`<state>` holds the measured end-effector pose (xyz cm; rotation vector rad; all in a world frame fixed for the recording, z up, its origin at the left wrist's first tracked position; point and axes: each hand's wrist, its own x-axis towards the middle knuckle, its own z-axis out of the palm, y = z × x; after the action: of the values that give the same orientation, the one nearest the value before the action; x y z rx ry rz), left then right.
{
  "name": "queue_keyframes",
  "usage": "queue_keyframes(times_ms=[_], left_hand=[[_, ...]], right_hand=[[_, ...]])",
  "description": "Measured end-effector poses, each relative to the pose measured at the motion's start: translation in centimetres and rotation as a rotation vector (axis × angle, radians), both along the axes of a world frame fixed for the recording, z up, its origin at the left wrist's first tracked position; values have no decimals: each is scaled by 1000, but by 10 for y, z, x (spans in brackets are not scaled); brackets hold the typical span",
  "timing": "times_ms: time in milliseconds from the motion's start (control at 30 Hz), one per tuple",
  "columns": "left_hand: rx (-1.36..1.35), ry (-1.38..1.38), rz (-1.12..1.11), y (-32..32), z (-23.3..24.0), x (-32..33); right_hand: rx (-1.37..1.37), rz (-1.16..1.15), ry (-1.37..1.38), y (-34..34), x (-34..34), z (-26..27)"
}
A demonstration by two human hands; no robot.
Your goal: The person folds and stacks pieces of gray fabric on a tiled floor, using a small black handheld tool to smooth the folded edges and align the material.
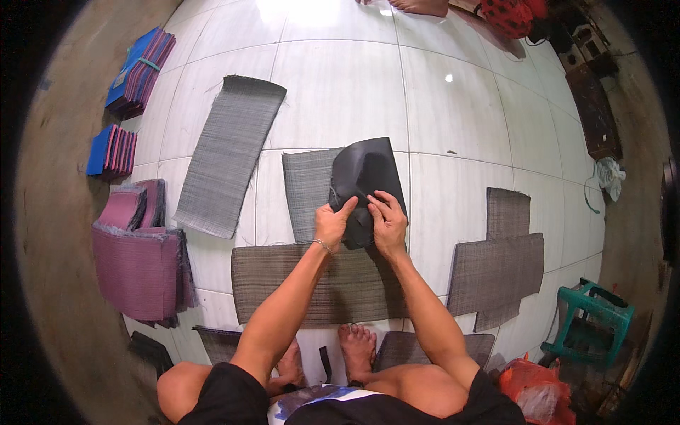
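A flexible black sheet (372, 159), smooth on the side facing me, is bent and creased between my two hands. My left hand (330, 226) pinches its near left edge, thumb on top. My right hand (389, 228) grips the near right part, fingers bent over the surface; its thumb is hidden. Behind the sheet, partly covered by it, a grey woven fabric piece (307, 178) lies on the floor. Below my wrists stretches a wide brown-grey woven piece (276, 281), with my forearms over part of it.
White floor tiles (340, 90) carry a long grey woven piece (231, 154), stacked purple pieces (135, 271) and overlapping brown pieces (496, 271). Blue-and-red bundles (139, 74) stand far left. A green plastic stool (595, 319) and a red plastic bag (536, 390) are at right. Another person's foot (422, 6) shows at top.
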<state>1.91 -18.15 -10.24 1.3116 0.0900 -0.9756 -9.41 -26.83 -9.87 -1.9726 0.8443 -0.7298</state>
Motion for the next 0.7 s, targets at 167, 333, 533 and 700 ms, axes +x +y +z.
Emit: queue_keyframes(times_ms=[167,333,533,700], left_hand=[[-19,-6,74,9,-10,2],[51,-62,53,25,-23,18],[-91,-87,25,34,-27,30],[-209,44,-119,33,-14,27]], right_hand=[[298,-138,-120,-7,0,3],[211,-587,-26,-111,-76,-25],[-16,-420,68,-70,-72,-11],[-282,144,74,27,6,15]])
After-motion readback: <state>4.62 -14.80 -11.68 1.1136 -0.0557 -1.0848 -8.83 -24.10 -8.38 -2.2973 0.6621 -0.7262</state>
